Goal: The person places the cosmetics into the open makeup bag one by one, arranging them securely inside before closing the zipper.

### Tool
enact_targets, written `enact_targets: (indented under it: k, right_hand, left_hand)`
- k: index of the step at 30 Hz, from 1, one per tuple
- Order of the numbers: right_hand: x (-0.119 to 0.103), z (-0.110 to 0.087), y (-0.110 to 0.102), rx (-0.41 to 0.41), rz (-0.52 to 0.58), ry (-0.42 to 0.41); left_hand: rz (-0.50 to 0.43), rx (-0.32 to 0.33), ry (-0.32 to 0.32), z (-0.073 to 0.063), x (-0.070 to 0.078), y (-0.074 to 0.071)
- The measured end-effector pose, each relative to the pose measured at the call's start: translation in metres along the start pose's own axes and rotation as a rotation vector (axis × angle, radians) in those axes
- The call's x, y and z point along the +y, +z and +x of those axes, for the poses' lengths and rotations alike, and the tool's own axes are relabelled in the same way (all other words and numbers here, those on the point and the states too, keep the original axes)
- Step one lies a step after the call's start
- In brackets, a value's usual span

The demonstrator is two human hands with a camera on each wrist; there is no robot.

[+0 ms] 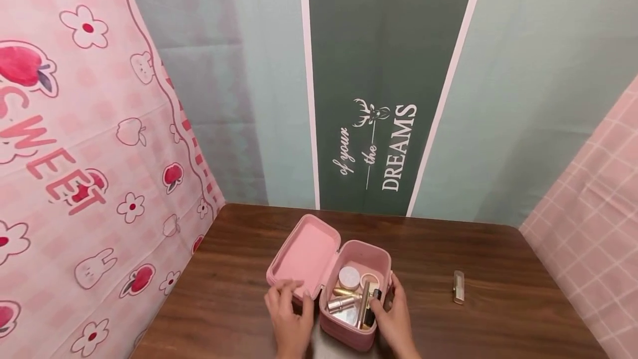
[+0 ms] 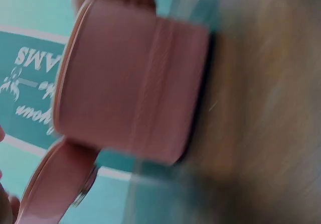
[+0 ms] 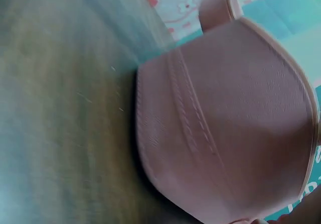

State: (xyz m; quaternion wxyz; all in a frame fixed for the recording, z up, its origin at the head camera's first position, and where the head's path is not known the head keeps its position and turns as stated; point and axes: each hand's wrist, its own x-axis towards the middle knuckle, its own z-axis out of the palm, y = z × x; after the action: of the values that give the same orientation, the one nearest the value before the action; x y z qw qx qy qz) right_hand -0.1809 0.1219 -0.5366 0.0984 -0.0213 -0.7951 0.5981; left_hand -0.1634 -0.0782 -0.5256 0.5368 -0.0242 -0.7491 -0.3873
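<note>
A pink cosmetic case (image 1: pixel 349 338) stands on the table with its lid (image 1: pixel 309 251) folded back to the left. Inside lie a white round jar (image 1: pixel 349 277), a gold tube (image 1: pixel 346 292), a silver lipstick tube (image 1: pixel 341 304) and a black tube (image 1: pixel 370 314). My right hand (image 1: pixel 396 320) grips the case's right side, its fingers outside and its thumb over the rim, overlapping the black tube. Just over the lid's near edge is my left hand (image 1: pixel 291 314), fingers spread and slightly bent, holding nothing. Both wrist views show the case's near wall (image 2: pixel 110 78).
A small clear tube (image 1: pixel 458 287) lies on the brown wooden table (image 1: pixel 503 314), to the right of the case. Green printed cloth (image 1: pixel 269 98) hangs behind the table. Pink cloths hang along the left (image 1: pixel 99 126) and right sides.
</note>
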Motion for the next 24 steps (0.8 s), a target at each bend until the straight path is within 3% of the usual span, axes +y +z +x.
enact_targets:
  k: [4, 8, 14, 19, 24]
  right_hand:
    - [0.001, -0.011, 0.0, 0.023, -0.114, -0.087]
    - [0.009, -0.017, 0.002, 0.048, -0.171, -0.161]
    - [0.015, -0.019, 0.003, 0.058, -0.102, -0.173]
    - [0.018, -0.016, 0.003, 0.041, -0.051, -0.178]
    - [0.023, -0.007, -0.001, -0.01, 0.094, -0.165]
  left_hand:
    - [0.045, -0.003, -0.038, 0.018, -0.015, -0.002]
    - [0.075, -0.055, -0.113, 0.019, -0.031, -0.007]
    - [0.105, -0.093, -0.176, 0.009, -0.04, -0.01]
    - [0.094, -0.112, -0.207, 0.009, -0.04, -0.01]
    - [0.099, -0.093, -0.257, 0.005, -0.034, -0.014]
